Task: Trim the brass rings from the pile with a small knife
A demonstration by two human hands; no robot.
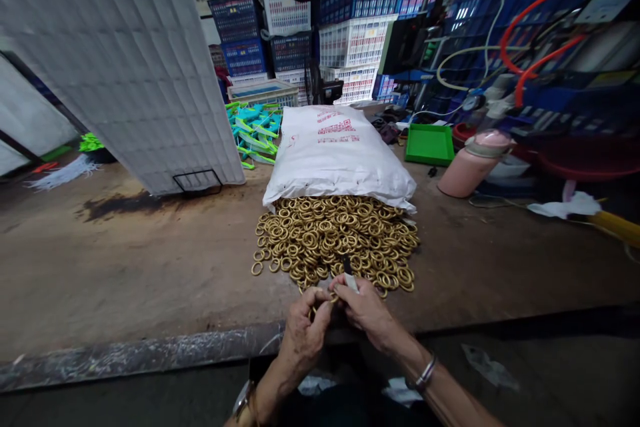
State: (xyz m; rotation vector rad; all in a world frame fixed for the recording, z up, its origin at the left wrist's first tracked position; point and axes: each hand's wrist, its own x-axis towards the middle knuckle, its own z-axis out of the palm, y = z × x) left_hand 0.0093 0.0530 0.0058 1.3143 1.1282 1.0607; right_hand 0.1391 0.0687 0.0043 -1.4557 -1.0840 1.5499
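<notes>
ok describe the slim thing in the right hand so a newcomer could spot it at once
On the table, find the white sack with red print and the heap of gold-coloured rings at its near edge. At the heap's near side, the right hand holds the slim thing. It is straight, black at the far end and pale nearer the hand, unlike the round rings.

The workbench (150, 280) is dim, white crates (353, 43) brighter, edges stretched.
</notes>
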